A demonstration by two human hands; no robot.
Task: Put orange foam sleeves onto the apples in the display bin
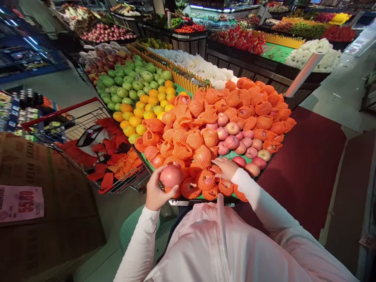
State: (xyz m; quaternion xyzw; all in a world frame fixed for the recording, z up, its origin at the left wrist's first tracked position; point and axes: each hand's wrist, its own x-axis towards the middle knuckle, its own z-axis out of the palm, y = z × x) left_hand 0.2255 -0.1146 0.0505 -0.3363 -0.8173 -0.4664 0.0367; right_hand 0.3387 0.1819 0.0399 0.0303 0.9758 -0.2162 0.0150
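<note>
At the near edge of the black fruit stand w/ its green mesh mat [230,155], my L hand [156,191] is curled snug round a bare, round, pinkish-red apple [170,176]. My R hand [228,169] lies over the round apples in orange foam nets [202,156], fingers spread a bit; can't tell if they've got one. Approx. one small patch of bare, round, pink apples [232,142] looks done, w/ lots of netted ones left. The metal wire cart w/ a red rim [63,111] has loose orange foam nets [125,166] & red cloth-like stuff [76,152] in it.
</note>
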